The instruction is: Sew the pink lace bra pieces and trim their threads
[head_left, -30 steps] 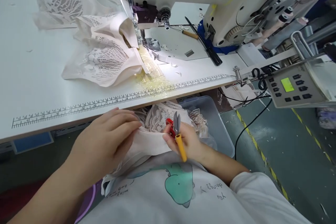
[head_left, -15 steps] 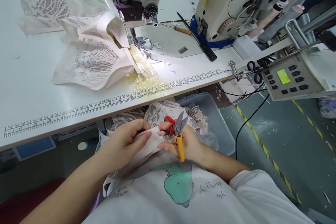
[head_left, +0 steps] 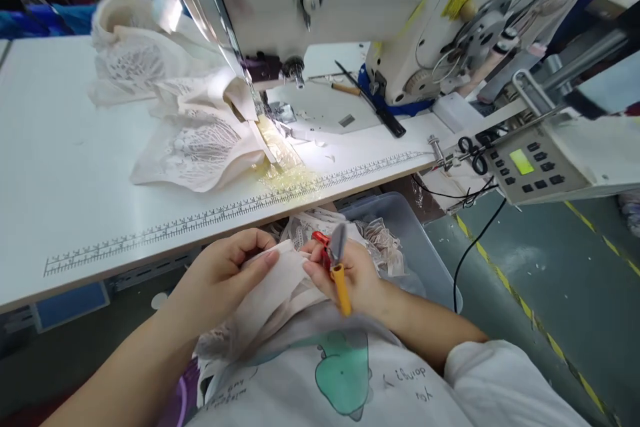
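My left hand (head_left: 225,280) is closed, thumb over fingers, on the edge of a pale pink lace-trimmed garment (head_left: 273,290) that hangs down over my lap. Across from it, my right hand (head_left: 363,280) carries scissors (head_left: 341,287) with one red and one orange handle, their blades pointing up and away. The thumb and fingertips of that same hand also pinch the garment's edge, a short way from the left. Most of the cloth lies below both hands, in front of my shirt.
Beyond the table edge stands a sewing machine (head_left: 340,7), with more pale lace garments (head_left: 200,153) left of its needle. A black-handled tool (head_left: 390,120) lies by its base. Under the table edge is a grey bin (head_left: 430,260) holding lace pieces. A control panel (head_left: 535,163) juts out right.
The view has tilted up, so more of the machine shows and the table sits lower and further right. My right thumb has closed in on the cloth edge, and the scissors have turned slightly.
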Action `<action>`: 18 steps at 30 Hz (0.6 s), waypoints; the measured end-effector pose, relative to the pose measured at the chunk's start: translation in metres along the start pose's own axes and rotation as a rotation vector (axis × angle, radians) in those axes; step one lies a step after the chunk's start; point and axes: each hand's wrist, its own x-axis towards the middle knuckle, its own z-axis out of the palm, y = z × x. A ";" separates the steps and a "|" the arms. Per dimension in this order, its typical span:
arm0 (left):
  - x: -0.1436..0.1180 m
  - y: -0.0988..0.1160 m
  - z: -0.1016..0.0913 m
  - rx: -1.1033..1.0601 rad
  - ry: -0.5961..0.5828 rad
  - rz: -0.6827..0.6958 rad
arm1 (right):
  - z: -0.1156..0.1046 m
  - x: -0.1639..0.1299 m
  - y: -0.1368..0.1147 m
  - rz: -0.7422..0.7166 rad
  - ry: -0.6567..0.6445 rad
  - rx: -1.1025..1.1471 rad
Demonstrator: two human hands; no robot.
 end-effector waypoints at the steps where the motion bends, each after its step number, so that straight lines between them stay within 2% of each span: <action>1: -0.001 0.007 -0.004 0.003 0.015 0.030 | -0.002 0.005 -0.007 -0.044 0.015 0.009; 4: -0.005 0.025 -0.011 -0.017 0.072 0.140 | -0.008 0.017 -0.026 -0.140 0.065 -0.027; 7: -0.005 0.029 -0.006 -0.106 0.168 0.178 | -0.011 0.020 -0.034 -0.175 0.072 -0.086; 9: -0.003 0.023 0.003 -0.251 0.214 0.108 | -0.011 0.018 -0.032 -0.162 0.073 -0.121; 13: 0.000 0.009 0.023 -0.617 0.176 -0.138 | -0.008 0.011 -0.022 -0.085 0.113 -0.182; 15: 0.000 0.005 0.028 -0.700 0.134 -0.199 | -0.008 0.008 -0.018 -0.010 0.092 -0.161; 18: 0.001 0.001 0.031 -0.722 0.066 -0.208 | -0.013 0.005 -0.014 0.140 -0.008 -0.048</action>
